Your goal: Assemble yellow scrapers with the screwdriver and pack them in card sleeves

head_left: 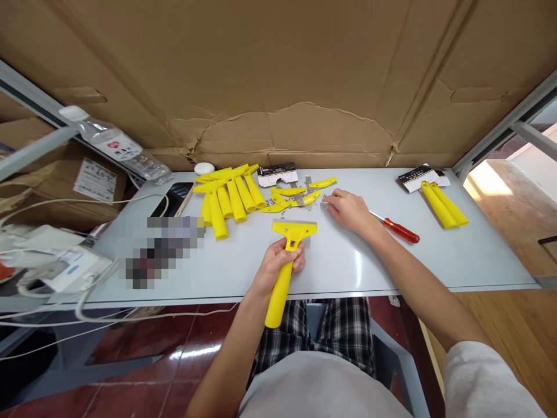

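Observation:
My left hand [281, 261] is wrapped around the neck of a yellow scraper [282, 284], just below its head. The head points away from me, with a metal blade along its far edge and screws in its face. Over the table to the right, my right hand [348, 210] has its fingertips pinched together beside the loose small parts; whatever sits between them is too small to name. Yellow clamp pieces [311, 198], metal plates and scattered screws [282, 213] lie left of those fingertips. A screwdriver [398, 229] with a red handle rests beside my right wrist.
Several yellow scraper handles [235, 197] are piled at the back left. Two more handles [444, 206] lie at the right by printed cards [420, 177]. A phone [174, 197], plastic bottle [119, 145] and white cables [87, 284] are at the left. Cardboard [278, 75] walls the back.

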The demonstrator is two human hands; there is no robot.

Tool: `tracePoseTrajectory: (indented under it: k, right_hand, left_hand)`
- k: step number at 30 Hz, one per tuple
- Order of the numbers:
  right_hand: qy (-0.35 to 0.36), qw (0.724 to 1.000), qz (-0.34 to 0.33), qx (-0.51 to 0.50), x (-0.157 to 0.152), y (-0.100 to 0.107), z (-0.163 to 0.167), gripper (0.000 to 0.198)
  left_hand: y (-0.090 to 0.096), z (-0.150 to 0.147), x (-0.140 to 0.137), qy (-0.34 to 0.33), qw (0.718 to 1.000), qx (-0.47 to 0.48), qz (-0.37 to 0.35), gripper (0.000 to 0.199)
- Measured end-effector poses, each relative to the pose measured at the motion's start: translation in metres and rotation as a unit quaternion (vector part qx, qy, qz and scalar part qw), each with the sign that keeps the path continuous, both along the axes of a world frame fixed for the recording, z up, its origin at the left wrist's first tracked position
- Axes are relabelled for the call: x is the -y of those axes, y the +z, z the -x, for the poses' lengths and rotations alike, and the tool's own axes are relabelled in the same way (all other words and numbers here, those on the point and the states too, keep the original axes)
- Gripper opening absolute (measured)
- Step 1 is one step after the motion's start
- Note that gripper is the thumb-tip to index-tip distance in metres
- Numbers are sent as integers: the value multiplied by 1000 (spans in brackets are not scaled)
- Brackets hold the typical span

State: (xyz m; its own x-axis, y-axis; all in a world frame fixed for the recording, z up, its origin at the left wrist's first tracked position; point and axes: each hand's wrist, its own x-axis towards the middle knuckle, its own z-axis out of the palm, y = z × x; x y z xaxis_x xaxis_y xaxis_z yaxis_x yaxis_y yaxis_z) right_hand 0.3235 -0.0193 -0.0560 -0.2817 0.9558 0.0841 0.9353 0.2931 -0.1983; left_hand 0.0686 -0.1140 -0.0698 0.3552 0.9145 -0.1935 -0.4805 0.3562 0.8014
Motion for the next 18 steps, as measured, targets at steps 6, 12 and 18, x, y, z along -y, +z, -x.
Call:
tracePoseTrajectory:
  k: [6, 12, 18]
  right_hand:
    - [-6, 1000, 13, 27, 1, 5, 6, 41]
    - [-5, 999, 23, 22, -2, 3, 7, 43]
    - [-14, 1000, 15, -6, -4, 0, -1, 40]
  left_hand:
    - [5, 6, 1, -18, 997, 63, 31, 35]
    - [3, 2, -8, -17, 998, 44, 37, 34]
    - [13, 2, -50, -59, 998, 12, 29, 34]
